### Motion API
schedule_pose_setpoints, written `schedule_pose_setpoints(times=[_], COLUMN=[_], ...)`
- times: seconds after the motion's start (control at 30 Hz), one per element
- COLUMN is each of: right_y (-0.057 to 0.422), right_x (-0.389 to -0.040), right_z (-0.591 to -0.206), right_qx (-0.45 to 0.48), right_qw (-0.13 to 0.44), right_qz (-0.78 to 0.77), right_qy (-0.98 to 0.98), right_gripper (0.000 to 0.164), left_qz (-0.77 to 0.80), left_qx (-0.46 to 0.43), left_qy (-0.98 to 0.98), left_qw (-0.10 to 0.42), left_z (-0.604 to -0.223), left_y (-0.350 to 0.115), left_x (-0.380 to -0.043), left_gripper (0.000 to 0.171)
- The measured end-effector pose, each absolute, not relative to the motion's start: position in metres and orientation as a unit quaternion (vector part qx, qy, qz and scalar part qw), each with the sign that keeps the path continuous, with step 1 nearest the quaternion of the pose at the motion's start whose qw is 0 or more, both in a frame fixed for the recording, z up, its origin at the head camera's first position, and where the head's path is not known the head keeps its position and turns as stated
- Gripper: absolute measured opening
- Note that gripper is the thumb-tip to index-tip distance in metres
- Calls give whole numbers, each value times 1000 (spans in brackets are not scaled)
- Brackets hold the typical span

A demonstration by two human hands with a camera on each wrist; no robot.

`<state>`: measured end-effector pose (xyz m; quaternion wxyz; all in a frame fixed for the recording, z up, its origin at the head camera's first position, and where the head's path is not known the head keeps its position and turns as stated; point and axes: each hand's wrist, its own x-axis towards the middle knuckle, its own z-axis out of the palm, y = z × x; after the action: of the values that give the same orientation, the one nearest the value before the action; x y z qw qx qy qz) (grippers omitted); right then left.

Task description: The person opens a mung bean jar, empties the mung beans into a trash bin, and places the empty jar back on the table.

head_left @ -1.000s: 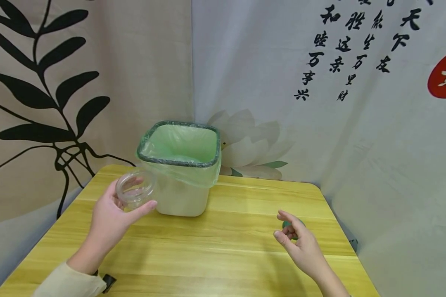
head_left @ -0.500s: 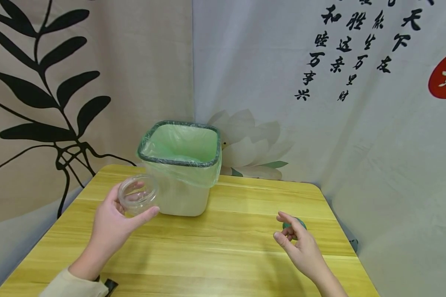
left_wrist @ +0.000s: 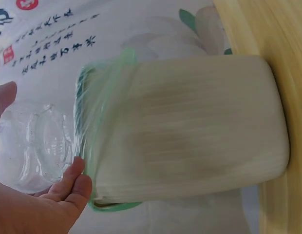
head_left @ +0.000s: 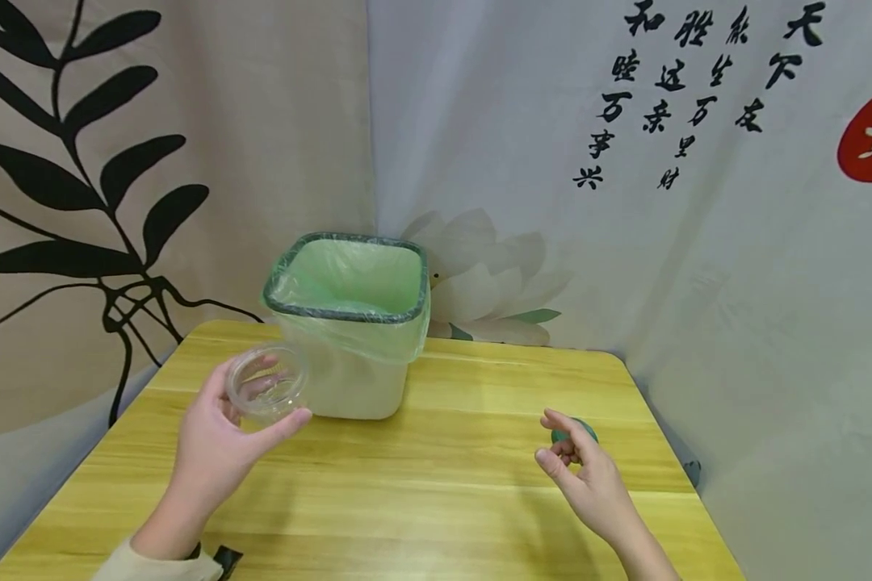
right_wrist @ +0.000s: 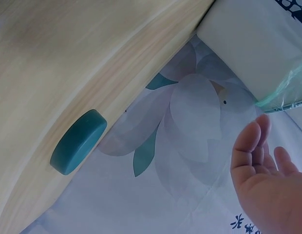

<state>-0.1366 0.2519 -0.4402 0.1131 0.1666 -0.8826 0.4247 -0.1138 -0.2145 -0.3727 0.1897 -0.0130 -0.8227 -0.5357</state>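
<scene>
My left hand (head_left: pixel 214 448) grips a clear, see-through jar (head_left: pixel 267 386) at the front left of the bin, raised over the table. The jar's round mouth faces up and toward me, with no lid on it. In the left wrist view, fingertips curl round the jar (left_wrist: pixel 48 144) from below, and the thumb is on the other side. Over the right part of the table hovers my right hand (head_left: pixel 589 484), fingers loosely bent and holding nothing. Behind it a round green lid (head_left: pixel 587 430) shows in part; the right wrist view shows the whole lid (right_wrist: pixel 78 142) lying on the tabletop.
A cream bin (head_left: pixel 359 391) with a green plastic liner (head_left: pixel 400 343) folded over its rim stands at the back of the wooden table (head_left: pixel 407 516). Printed cloth curtains (head_left: pixel 480 121) hang close behind the table and along its right side.
The left hand with the jar has shifted very slightly right and down. The right hand keeps its place, and the head view has tipped a little.
</scene>
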Motion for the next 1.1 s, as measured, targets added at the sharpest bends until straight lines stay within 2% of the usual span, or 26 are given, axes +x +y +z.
schedule_pose_setpoints(times=[0.23, 0.5, 0.83, 1.1], right_y=[253, 249, 249, 250], right_x=[-140, -143, -138, -132], right_z=[-436, -434, -440, -443], right_qx=[172, 185, 171, 151], right_qw=[124, 132, 116, 96], right_qz=[422, 425, 444, 443], right_qy=[-881, -877, -872, -878], right_gripper=[55, 57, 55, 52], left_qz=[-527, -540, -530, -524], left_qx=[-4, -38, -39, -13], left_qy=[-828, -819, -831, -844], left_qw=[194, 193, 162, 114], left_z=[-381, -393, -412, -428], left_y=[-204, -190, -183, -175], left_x=[-116, -123, -127, -128], left_gripper=[86, 88, 88, 89])
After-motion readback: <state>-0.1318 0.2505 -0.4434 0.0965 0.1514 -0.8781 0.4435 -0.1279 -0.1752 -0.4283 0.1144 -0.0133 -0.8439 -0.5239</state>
